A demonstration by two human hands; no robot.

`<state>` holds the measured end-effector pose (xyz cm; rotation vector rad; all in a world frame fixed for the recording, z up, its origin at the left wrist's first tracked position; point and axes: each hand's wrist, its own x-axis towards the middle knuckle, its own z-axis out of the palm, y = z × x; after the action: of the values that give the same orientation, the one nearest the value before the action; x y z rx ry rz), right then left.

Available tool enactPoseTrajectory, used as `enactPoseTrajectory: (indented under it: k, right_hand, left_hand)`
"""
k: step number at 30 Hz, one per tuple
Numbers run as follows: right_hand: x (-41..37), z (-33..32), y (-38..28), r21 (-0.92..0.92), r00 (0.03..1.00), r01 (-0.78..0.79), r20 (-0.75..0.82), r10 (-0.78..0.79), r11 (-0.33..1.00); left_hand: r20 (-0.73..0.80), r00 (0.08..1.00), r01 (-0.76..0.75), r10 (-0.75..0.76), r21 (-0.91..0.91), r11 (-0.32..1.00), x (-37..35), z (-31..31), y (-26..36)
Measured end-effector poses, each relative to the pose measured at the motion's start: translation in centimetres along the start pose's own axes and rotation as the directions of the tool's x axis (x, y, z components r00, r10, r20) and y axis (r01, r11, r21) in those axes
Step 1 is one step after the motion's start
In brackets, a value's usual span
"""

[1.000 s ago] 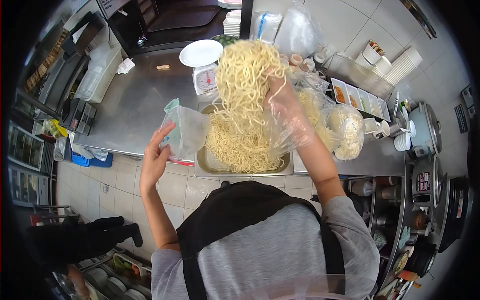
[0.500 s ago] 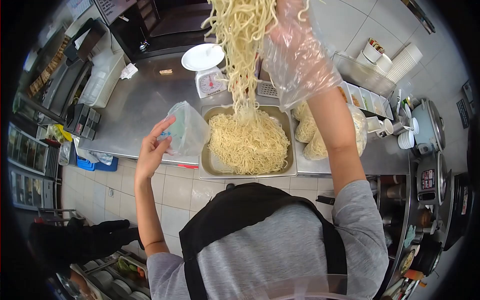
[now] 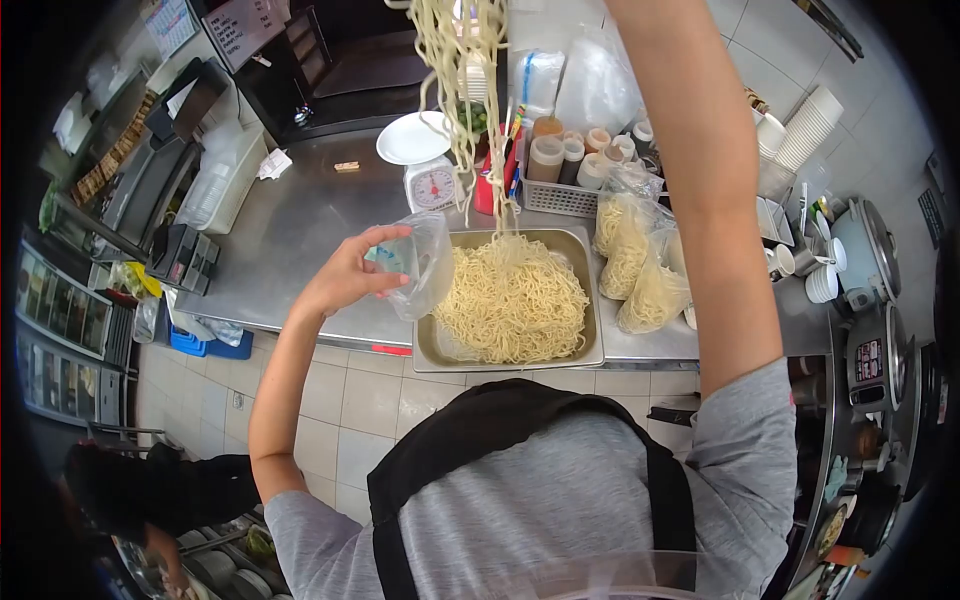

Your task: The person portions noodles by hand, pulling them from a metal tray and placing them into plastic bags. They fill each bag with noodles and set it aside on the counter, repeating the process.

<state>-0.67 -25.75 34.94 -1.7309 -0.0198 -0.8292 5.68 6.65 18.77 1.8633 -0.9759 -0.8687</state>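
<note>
My left hand pinches the rim of a clear plastic bag, its mouth held open at the left edge of a metal tray. A heap of yellow noodles fills most of that tray. Above it, a long hanging bunch of noodles drops from the top edge of the picture, a few strands reaching down to the heap. My right forearm stretches up past the top edge, so my right hand and its grip are out of sight.
Bags of noodles lie right of the tray. Behind it stand a dial scale with a white plate and a basket of sauce bottles. Stacked cups are at right. Another person is at lower left.
My right hand has risen out of the picture, lifting the noodles higher, and fewer strands now hang. My left hand has brought the plastic bag right, closer over the tray's edge.
</note>
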Motion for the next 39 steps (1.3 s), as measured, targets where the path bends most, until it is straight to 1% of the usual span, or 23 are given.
enactPoseTrajectory:
  k: [1, 4, 7, 10, 13, 16, 17, 20, 21, 24, 27, 29, 30, 31, 33, 35, 36, 37, 38, 39]
  right_hand:
    - [0.3, 0.1, -0.2, 0.005, 1.000, 0.001, 0.003, -0.001, 1.000]
    - [1.0, 0.6, -0.8, 0.023, 1.000, 0.003, 0.009, -0.003, 1.000]
    - [1.1, 1.0, -1.0, 0.060, 1.000, -0.006, 0.010, 0.006, 0.998]
    - [1.1, 1.6, -1.1, 0.104, 0.999, -0.030, 0.021, 0.028, 0.994]
    - [0.7, 2.3, -0.8, 0.162, 0.997, -0.072, 0.035, 0.067, 0.984]
    - [0.1, 3.0, -0.3, 0.226, 0.991, -0.131, 0.052, 0.123, 0.965]
    - [-0.3, 3.3, 0.0, 0.247, 0.988, -0.155, 0.060, 0.144, 0.957]
    - [-1.7, 4.2, 1.2, 0.318, 0.972, -0.236, 0.092, 0.218, 0.918]
    - [-2.8, 4.7, 2.0, 0.355, 0.959, -0.284, 0.110, 0.262, 0.891]
    - [-5.7, 6.0, 3.9, 0.433, 0.919, -0.393, 0.153, 0.363, 0.811]
    - [-9.6, 7.2, 6.0, 0.489, 0.882, -0.466, 0.186, 0.434, 0.737]
    - [-12.4, 7.9, 7.1, 0.520, 0.861, -0.498, 0.202, 0.466, 0.694]
    - [-13.9, 8.2, 7.5, 0.519, 0.864, -0.494, 0.204, 0.460, 0.698]
    - [-15.4, 8.4, 7.8, 0.516, 0.873, -0.479, 0.197, 0.446, 0.710]
    - [-18.2, 8.7, 8.7, 0.489, 0.900, -0.430, 0.170, 0.401, 0.759]
    - [-19.9, 8.6, 10.0, 0.462, 0.924, -0.378, 0.141, 0.355, 0.802]
    - [-19.8, 8.3, 11.1, 0.294, 0.934, -0.335, 0.227, 0.275, 0.895]
    - [-19.6, 7.9, 12.1, 0.126, 0.923, -0.262, 0.321, 0.210, 0.957]
    - [-19.4, 7.5, 13.0, -0.038, 0.893, -0.161, 0.421, 0.162, 0.986]
    - [-19.1, 7.6, 13.0, -0.311, 0.888, -0.111, 0.396, 0.235, 0.944]
  left_hand:
    - [0.026, 1.000, 0.009, -0.010, 0.022, 1.000, 0.4, -0.1, 0.2]
    - [0.089, 0.996, 0.022, -0.021, -0.012, 1.000, 1.2, -0.1, 0.9]
    - [0.119, 0.993, -0.003, 0.006, -0.020, 1.000, 2.1, -0.1, 2.0]
    - [0.175, 0.984, 0.030, -0.028, -0.008, 1.000, 3.0, 0.2, 3.6]
    - [0.199, 0.980, 0.030, -0.018, -0.062, 0.998, 4.0, 0.5, 4.7]
    - [0.193, 0.980, -0.009, 0.051, -0.215, 0.977, 4.1, 0.2, 6.0]
    - [0.173, 0.985, 0.006, 0.025, -0.176, 0.984, 4.4, 0.1, 6.1]
    - [0.082, 0.995, -0.022, 0.048, -0.300, 0.954, 4.5, -0.2, 6.5]
    - [0.117, 0.993, 0.036, 0.002, -0.321, 0.947, 5.1, -0.7, 6.2]
    - [0.083, 0.996, 0.020, 0.017, -0.426, 0.904, 6.1, -0.8, 4.8]
    - [0.017, 0.998, -0.040, 0.054, -0.451, 0.892, 6.2, -0.1, 5.1]
    - [0.041, 0.999, -0.009, 0.029, -0.428, 0.904, 6.7, -0.1, 4.5]
    - [0.052, 0.998, 0.005, 0.019, -0.417, 0.909, 7.1, -0.2, 4.2]
    - [0.039, 0.999, -0.017, 0.034, -0.375, 0.927, 7.1, 0.0, 3.9]
    - [0.019, 0.997, -0.061, 0.070, -0.286, 0.956, 7.3, 0.4, 3.2]
    - [0.024, 0.989, -0.137, 0.143, -0.172, 0.975, 8.3, 1.0, 0.8]
    - [0.031, 0.983, -0.176, 0.180, -0.114, 0.978, 8.5, 1.4, 0.1]
    - [0.072, 0.981, -0.181, 0.182, -0.018, 0.983, 8.4, 2.1, 0.1]
    - [0.007, 0.949, -0.309, 0.314, 0.206, 0.929, 8.3, 3.0, -0.5]
    - [-0.027, 0.892, -0.398, 0.451, 0.426, 0.812, 8.3, 3.9, -1.7]
